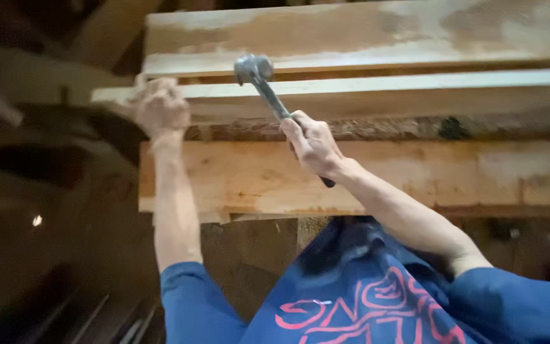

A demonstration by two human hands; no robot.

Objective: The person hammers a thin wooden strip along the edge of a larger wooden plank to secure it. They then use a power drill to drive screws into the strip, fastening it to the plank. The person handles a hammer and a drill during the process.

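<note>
My right hand [312, 145] grips the dark handle of a metal hammer [257, 75], whose head is raised over the pale upper edge of a stack of wooden planks [377, 95]. My left hand [158, 106] rests closed on the left end of that pale plank, fingers curled over its edge. Whether a nail is between its fingers I cannot tell. Both arms reach forward out of blue sleeves.
A wide light board [415, 175] lies nearest me, with a rough bark-edged strip [377, 129] above it and another stained board [351, 32] at the top. Dark, blurred timber and beams [27, 127] fill the left side.
</note>
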